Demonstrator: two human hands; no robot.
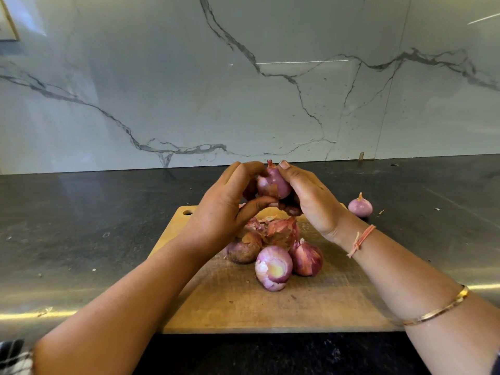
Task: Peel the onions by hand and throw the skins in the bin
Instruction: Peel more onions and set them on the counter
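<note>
Onions (273, 267) are what I am watching on the dark desk (81, 226), whose near edge carries a wooden board (270, 307). Above the board's far edge, the left hand (221, 209) and right hand (311, 201) both curl round a half-peeled held onion (273, 182). Three sit touching at the board's middle, with a heap of torn skins (278, 231) just behind them. One peeled onion (359, 206) rests on the desk just past the board's far right corner.
</note>
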